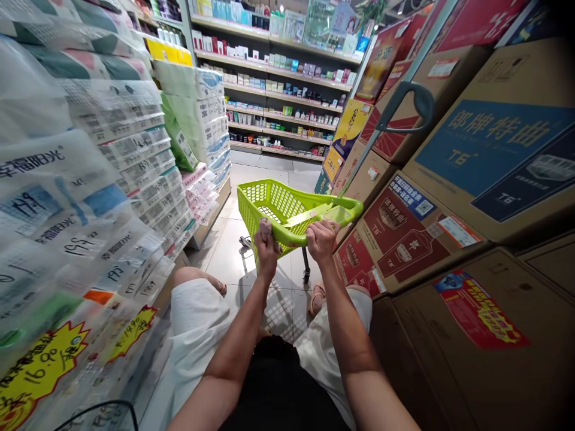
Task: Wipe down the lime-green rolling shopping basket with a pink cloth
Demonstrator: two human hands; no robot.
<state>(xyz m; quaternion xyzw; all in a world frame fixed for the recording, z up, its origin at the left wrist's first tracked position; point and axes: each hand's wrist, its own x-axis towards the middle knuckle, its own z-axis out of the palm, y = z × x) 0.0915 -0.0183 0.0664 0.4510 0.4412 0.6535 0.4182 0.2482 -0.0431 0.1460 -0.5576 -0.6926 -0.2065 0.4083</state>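
Note:
A lime-green plastic shopping cart (297, 201) stands in front of me on the tiled floor, with a perforated basket and dark legs on casters. My left hand (268, 246) is closed around the left part of its curved handle bar (291, 239). Further right on the same bar, my right hand (321, 240) is wrapped with knuckles up. Both arms reach forward over my white shorts. The part of the basket I can see into shows only its lattice walls and a flat green panel near the bar.
Wrapped paper packs (135, 149) are stacked high along the left, with yellow price tags (49, 362). Cardboard cartons (404, 233) line the right side. A blue-grey pole with a loop handle (406, 108) slants before them. Shelves of small boxed goods (287, 90) cross the far end.

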